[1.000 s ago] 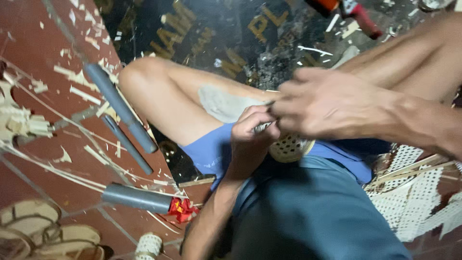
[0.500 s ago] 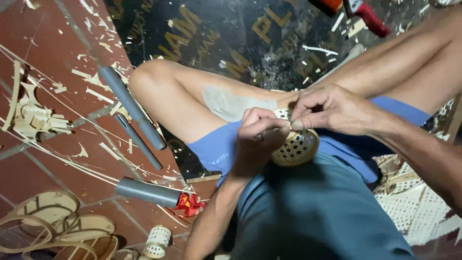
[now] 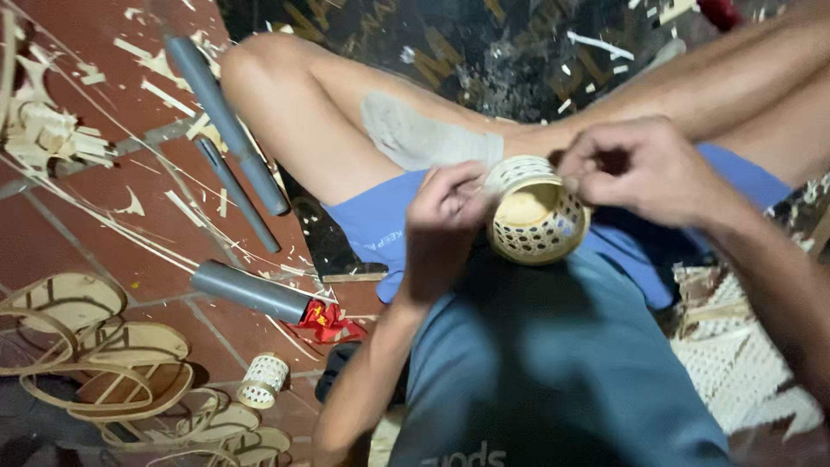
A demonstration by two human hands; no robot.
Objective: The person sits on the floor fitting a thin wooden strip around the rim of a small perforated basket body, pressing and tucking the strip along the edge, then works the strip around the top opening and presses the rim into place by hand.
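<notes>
Left hand (image 3: 445, 212) and right hand (image 3: 644, 169) each pinching rim of small round openwork woven basket (image 3: 536, 216).

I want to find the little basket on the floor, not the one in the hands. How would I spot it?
Start at the red tiled floor on the person's left. Find the short grey pipe with red cloth at its end. Just below stands the small woven basket, pale, drum-shaped and full of holes, beside flat bamboo hoops.

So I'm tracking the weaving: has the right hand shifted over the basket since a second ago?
Yes. The right hand moved from over the small woven basket to its right rim.
</notes>
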